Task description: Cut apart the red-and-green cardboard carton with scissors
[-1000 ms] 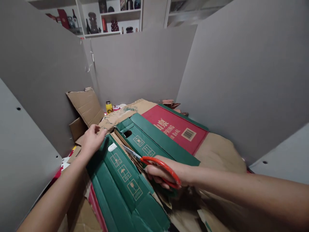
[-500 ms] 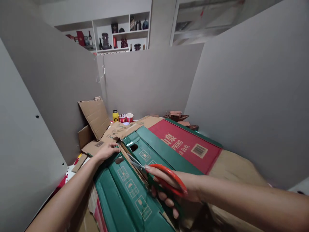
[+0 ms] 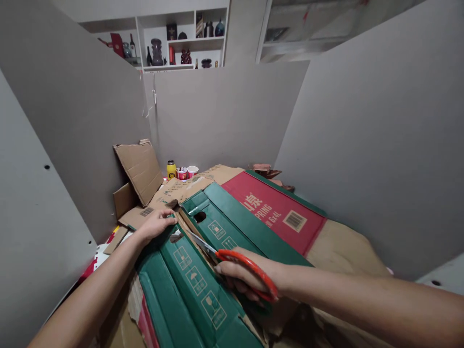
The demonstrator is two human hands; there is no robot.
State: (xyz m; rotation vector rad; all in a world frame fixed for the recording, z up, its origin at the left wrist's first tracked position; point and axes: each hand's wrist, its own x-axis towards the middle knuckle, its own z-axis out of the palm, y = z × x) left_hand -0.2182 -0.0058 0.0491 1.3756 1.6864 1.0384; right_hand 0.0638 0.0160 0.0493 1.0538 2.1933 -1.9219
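Red-handled scissors [image 3: 250,270] are in my right hand [image 3: 241,275], whose fingers wrap round the handles. Their blades lie along a long slit between two green cardboard panels and look nearly closed. My left hand [image 3: 157,224] pinches the upper edge of the left green panel [image 3: 174,290], beside its torn hand hole. The right green panel [image 3: 232,222] has an oval hole and joins a red printed section [image 3: 271,208] with a barcode.
A brown cardboard piece [image 3: 139,169] leans at the left wall. Behind the cardboard stand a yellow container [image 3: 171,169] and two cups [image 3: 192,171]. Reddish-brown objects [image 3: 266,170] lie at the back right. Grey partitions [image 3: 224,116] surround the work area.
The fingers of my right hand have drawn in and the scissors' handles have come together. My left hand still pinches the panel's edge. The view has shifted slightly.
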